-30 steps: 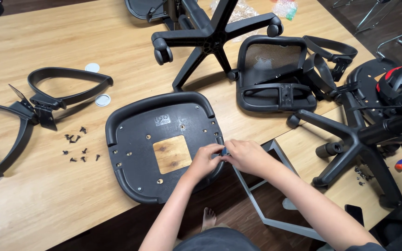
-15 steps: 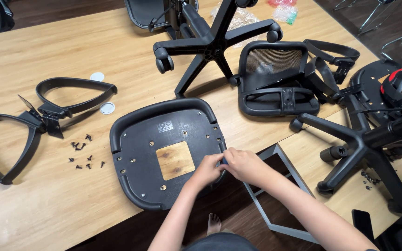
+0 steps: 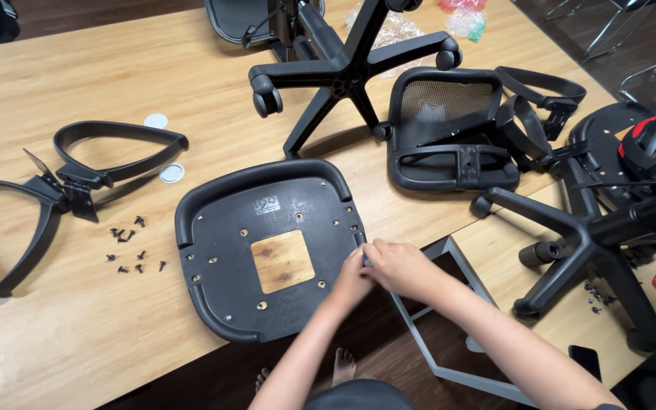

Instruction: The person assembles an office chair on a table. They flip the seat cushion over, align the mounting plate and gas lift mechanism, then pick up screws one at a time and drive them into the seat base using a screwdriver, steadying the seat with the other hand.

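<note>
Fingers at seat pan edge, screws apart

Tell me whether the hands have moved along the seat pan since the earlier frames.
No: both hands stay at the seat pan right edge; only the camera view shifted.

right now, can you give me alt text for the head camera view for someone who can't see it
Both hands, left hand and right hand, meet at the right edge of an upturned black plastic chair seat on a light wooden table. Small black screws and two black curved armrests lie left; a black five-star wheeled base sits behind.
</note>
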